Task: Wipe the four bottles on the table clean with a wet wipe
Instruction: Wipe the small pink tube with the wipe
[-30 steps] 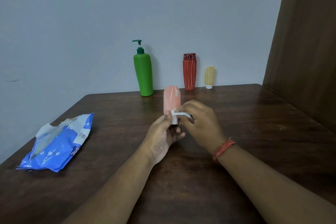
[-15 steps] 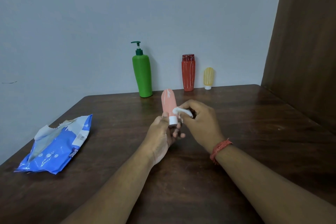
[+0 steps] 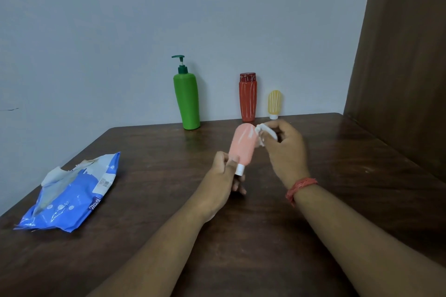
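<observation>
Currently the left hand [image 3: 220, 177] grips the pink bottle [image 3: 242, 146] near its white cap [image 3: 239, 169], thumb and fingers curled round the lower end. The bottle is held above the table [image 3: 241, 236], cap end down and toward the person, body tilted up and slightly right. The right hand [image 3: 286, 149] pinches a bunched white wet wipe [image 3: 264, 133] between curled fingers and presses it against the upper right side of the bottle. A red thread band [image 3: 300, 187] circles the right wrist.

At the far edge of the table, against the grey wall [image 3: 169, 19], three bottles stand upright: a green pump bottle [image 3: 187, 101] on the left, a red bottle [image 3: 247, 99] to its right, and a small yellow bottle [image 3: 274, 103] resting on its white cap just right of the red one. White streaks mark the red and yellow bottles. All three stand apart from the hands.

On the near left of the table lies a blue wipe packet [image 3: 70, 193], its flap torn open. A barcode label is visible; the white lettering on the packet is too small to read. A brown panel [image 3: 405, 55] bounds the scene on the right.
</observation>
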Tool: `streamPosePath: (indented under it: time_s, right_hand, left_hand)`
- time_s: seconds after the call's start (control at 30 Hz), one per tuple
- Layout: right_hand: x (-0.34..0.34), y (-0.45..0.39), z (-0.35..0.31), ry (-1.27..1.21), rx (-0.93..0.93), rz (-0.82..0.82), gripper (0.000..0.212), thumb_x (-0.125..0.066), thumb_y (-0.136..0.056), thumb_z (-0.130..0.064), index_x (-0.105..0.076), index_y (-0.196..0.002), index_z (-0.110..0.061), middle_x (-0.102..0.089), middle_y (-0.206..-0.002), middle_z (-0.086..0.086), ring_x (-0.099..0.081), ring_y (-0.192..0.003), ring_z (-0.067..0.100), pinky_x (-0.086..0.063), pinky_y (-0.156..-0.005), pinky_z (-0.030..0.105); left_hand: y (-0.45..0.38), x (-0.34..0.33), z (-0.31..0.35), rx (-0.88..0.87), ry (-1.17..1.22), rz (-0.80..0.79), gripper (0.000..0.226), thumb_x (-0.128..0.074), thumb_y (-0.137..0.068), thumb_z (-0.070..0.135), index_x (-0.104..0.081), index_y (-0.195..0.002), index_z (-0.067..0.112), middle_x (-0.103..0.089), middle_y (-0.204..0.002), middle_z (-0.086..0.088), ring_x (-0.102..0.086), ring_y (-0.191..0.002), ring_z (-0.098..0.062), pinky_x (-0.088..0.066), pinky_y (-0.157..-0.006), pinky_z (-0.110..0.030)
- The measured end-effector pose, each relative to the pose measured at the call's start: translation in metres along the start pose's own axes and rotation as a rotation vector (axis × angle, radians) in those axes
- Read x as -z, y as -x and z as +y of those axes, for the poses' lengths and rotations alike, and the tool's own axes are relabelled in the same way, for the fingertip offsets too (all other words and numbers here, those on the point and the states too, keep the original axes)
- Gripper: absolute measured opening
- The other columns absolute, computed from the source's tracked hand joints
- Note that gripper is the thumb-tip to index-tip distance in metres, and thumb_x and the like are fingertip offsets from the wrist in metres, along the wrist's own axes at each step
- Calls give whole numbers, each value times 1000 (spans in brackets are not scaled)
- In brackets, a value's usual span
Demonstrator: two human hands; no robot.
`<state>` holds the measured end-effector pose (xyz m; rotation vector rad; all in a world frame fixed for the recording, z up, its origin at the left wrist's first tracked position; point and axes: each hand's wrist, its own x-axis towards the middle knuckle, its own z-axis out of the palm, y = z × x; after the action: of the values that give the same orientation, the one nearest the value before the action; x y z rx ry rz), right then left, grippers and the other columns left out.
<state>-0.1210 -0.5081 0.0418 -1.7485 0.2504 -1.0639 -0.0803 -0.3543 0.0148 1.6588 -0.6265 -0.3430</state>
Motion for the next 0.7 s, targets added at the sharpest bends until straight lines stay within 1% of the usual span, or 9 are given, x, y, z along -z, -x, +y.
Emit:
streamPosePath:
  time_s: [0.07,0.13,0.23,0.33,0.4,0.47,0.53,0.67,0.7]
  right_hand:
    - [6,-2,-2,92,63,83,23,-68,-91,-16,-62,-85,-37,-66,-89,-14,-63,-85,7,-53,-67,19]
    - [8,-3,1,185,150,77,14,-67,-91,-15,-67,-92,-28,-63,-92,-14,-60,-87,5,-50,-70,15]
    - [3,1,7,332,376,-37,20,-67,-87,-1,-74,-101,-14,-66,-101,-1,-59,-92,9,-46,-79,14]
    - [-5,7,9,486,580,-235,29,-69,-80,6,-73,-105,-9,-66,-100,6,-58,-94,14,-37,-84,7]
    - [-6,5,8,601,670,-285,33,-70,-76,8,-72,-106,-6,-66,-98,9,-60,-94,23,-45,-86,21]
    - [1,-3,7,635,668,-176,34,-70,-74,11,-72,-104,-4,-66,-95,12,-62,-90,27,-52,-81,35]
    - [6,-7,6,622,640,-120,33,-71,-74,11,-72,-104,-4,-66,-95,12,-62,-89,28,-53,-80,36]
    - [1,7,2,614,708,-368,33,-74,-75,6,-72,-105,-8,-66,-96,8,-62,-90,25,-53,-79,34]
    - [1,6,1,624,714,-378,34,-75,-75,6,-73,-105,-8,-66,-96,8,-62,-91,24,-54,-79,35]
  left_hand:
    - [0,-2,-1,-40,-196,2,23,-33,-107,42,-41,-111,21,-59,-82,-1,-60,-65,-11,-50,-74,-34]
    - [-1,-3,-1,-61,-319,22,24,-31,-106,46,-38,-113,24,-60,-83,-2,-62,-68,-11,-49,-72,-35]
    - [-2,-3,-3,-82,-385,73,22,-31,-107,44,-36,-110,23,-59,-83,-4,-58,-68,-12,-44,-63,-30]
    - [-4,1,-6,-115,-324,118,18,-34,-107,41,-35,-98,25,-56,-83,-7,-53,-68,-16,-44,-63,-37]
    - [-4,3,-6,-132,-336,113,17,-34,-107,40,-35,-97,27,-55,-83,-8,-51,-69,-17,-42,-63,-37]
    - [-3,2,-6,-157,-390,102,15,-33,-107,39,-35,-102,25,-54,-81,-7,-50,-70,-16,-40,-62,-35]
    - [-2,0,-5,-180,-410,105,15,-32,-108,38,-34,-106,23,-53,-80,-6,-49,-69,-16,-38,-62,-34]
    - [-2,3,-3,-169,-362,138,15,-33,-108,37,-36,-104,24,-49,-79,-4,-45,-67,-13,-35,-60,-32]
    - [-2,4,-3,-175,-372,140,15,-33,-108,37,-36,-105,23,-49,-79,-3,-44,-67,-12,-35,-59,-31]
